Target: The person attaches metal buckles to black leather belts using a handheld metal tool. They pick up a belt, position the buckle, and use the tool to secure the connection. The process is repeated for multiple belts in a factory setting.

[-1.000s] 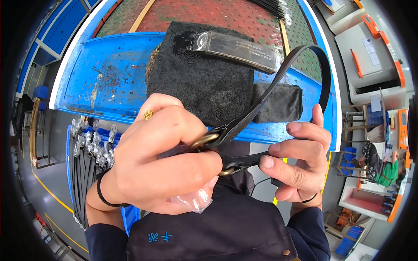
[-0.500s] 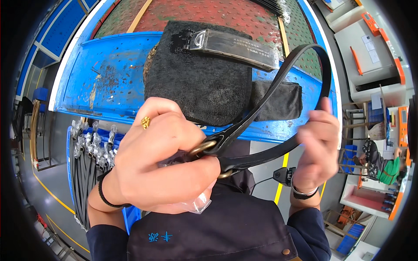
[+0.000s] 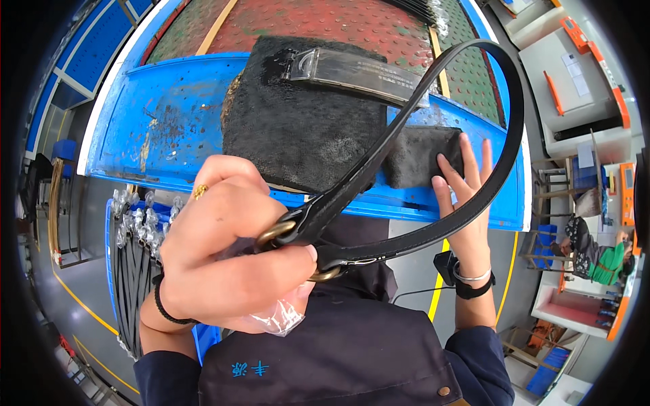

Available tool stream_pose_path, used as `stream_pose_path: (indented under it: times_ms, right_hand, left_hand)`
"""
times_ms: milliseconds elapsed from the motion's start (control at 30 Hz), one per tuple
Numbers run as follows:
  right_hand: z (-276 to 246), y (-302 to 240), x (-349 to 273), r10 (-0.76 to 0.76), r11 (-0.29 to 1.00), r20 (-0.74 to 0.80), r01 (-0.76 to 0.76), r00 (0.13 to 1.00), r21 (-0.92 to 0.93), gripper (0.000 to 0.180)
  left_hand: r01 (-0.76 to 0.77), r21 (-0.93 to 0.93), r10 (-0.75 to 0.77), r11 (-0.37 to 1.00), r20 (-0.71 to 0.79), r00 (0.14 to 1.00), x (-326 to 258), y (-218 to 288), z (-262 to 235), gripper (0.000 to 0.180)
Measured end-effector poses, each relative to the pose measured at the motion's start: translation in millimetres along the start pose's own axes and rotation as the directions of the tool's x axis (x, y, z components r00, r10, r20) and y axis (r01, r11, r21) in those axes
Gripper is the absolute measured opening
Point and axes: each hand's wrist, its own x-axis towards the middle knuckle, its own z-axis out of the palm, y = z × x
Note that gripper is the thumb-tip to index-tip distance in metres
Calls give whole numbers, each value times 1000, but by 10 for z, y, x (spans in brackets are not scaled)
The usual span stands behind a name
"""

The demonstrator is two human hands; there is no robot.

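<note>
A looped black strap [image 3: 518, 125] with brass rings at its ends rises from my left hand [image 3: 227, 254], whose fingers are closed round the ring ends. Clear plastic wrap shows under that hand. My right hand [image 3: 467, 196] reaches behind the strap with its fingers spread, the tips at the edge of a small folded black cloth [image 3: 423, 157]. Whether the fingers press on the cloth or just hover at it is hard to tell. Left of it lies a larger black cloth [image 3: 305, 128], and across its top rests a clear flat case [image 3: 359, 73].
The blue worktable [image 3: 176, 115] has a red and green studded mat [image 3: 291, 24] at its far side. Several black straps with plastic-wrapped ends [image 3: 139, 237] hang at the left. Off to the right, another person [image 3: 606, 264] in green is near orange-edged benches.
My right hand has left the strap and moved forward to the small cloth, its fingers opening out. The strap loop now stands higher and wider, while my left hand has shifted slightly left.
</note>
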Motion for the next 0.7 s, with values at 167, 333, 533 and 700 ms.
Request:
stream_pose_path:
  times_ms: [167,333,533,700]
  right_hand:
    - [-256,19,-62,-19,974,-128,47,992,220,14]
    - [-426,-88,-277,-81,935,-463,227,883,270,32]
    - [-620,-217,-14,-444,894,-381,428,811,-130,35]
    - [-659,-331,174,-461,886,-189,436,867,-160,29]
  left_hand:
    - [-49,-82,41,995,-100,994,6,-24,107,25]
    - [89,-282,-102,955,-34,994,17,-31,134,21]
    - [560,-825,-545,75,437,716,114,69,312,28]
    - [658,-681,-390,-321,729,563,123,26,244,23]
